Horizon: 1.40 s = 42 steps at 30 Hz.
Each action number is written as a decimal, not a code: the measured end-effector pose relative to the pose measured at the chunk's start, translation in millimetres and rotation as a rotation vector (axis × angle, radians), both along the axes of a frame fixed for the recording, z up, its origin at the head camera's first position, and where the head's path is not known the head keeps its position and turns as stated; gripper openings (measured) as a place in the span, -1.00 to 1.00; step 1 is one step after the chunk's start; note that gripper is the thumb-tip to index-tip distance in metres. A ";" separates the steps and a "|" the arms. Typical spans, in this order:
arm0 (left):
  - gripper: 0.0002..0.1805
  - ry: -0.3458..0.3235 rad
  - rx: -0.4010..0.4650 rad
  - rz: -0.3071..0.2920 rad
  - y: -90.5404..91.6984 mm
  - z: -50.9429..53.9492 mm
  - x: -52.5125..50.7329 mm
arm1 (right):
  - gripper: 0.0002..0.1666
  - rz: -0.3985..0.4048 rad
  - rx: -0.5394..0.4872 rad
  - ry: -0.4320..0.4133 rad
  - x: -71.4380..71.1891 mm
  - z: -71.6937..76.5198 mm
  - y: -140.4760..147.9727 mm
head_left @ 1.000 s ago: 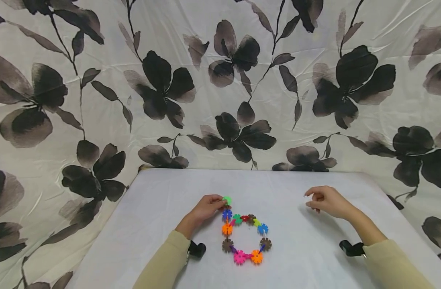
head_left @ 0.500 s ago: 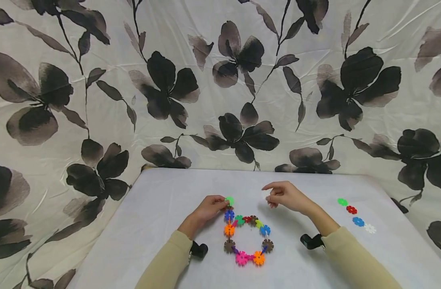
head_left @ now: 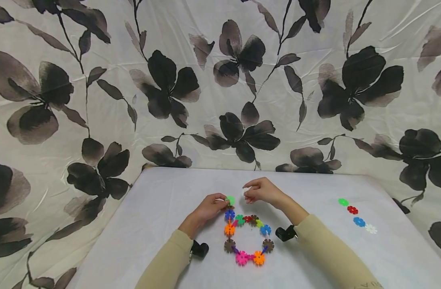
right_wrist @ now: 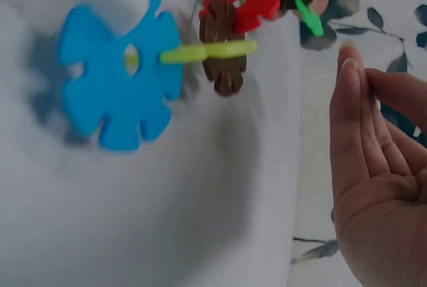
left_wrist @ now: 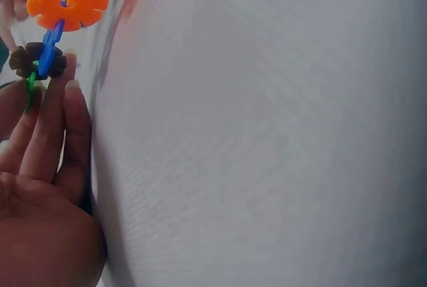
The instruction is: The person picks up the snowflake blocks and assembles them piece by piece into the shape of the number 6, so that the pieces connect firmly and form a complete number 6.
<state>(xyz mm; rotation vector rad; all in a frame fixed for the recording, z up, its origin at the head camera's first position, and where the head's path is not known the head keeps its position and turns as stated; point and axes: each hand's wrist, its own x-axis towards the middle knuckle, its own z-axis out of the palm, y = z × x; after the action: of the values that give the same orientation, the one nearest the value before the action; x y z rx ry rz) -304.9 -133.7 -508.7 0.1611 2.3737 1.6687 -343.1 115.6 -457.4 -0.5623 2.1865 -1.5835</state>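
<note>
A ring of colorful plastic flower-shaped linking discs [head_left: 241, 257] lies on the white table, with a short tail at its upper left. My left hand [head_left: 210, 208] pinches that tail near its end, by a bright green disc [head_left: 230, 200] and the brown disc [left_wrist: 25, 61] joined to it. A blue disc [head_left: 229, 215] and an orange disc [head_left: 229, 229] follow down the chain. Just right of the tail end, my right hand [head_left: 262, 192] hovers above the table, thumb against its fingers. Whether something small sits between those fingertips is unclear, also in the right wrist view.
At the right of the table [head_left: 152, 224], loose discs lie in a slanting row: green [head_left: 343, 202], red [head_left: 352, 210], blue [head_left: 359, 222] and white [head_left: 371, 228]. A floral curtain [head_left: 191, 152] hangs behind the table's far edge.
My right hand has come leftward from the table's right side to beside the chain's end, and the loose discs behind its arm now show. My left hand keeps its pinch in place.
</note>
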 end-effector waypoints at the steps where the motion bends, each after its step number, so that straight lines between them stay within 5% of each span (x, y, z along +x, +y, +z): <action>1: -0.77 0.001 0.004 -0.003 -0.2 0.2 0.1 | -0.52 0.005 -0.011 -0.022 -1.8 -0.9 -3.6; 9: -0.78 0.007 0.040 -0.030 -0.2 1.3 1.1 | -0.66 0.053 -0.067 -0.122 -10.1 -5.5 -22.1; 28: -0.79 0.003 0.029 -0.025 -2.4 0.3 -1.7 | -0.70 0.116 0.020 -0.124 -13.8 -2.8 -27.3; 42: -0.86 0.025 0.150 -0.024 -3.0 -0.3 2.5 | -0.68 0.162 -0.045 -0.275 -16.7 -4.6 -33.6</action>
<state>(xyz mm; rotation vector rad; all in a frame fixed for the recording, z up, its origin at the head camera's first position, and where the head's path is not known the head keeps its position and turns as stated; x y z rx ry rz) -302.4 -136.7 -508.9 0.2364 2.2536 1.8440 -359.8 82.0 -462.0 -0.4896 1.8603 -1.5279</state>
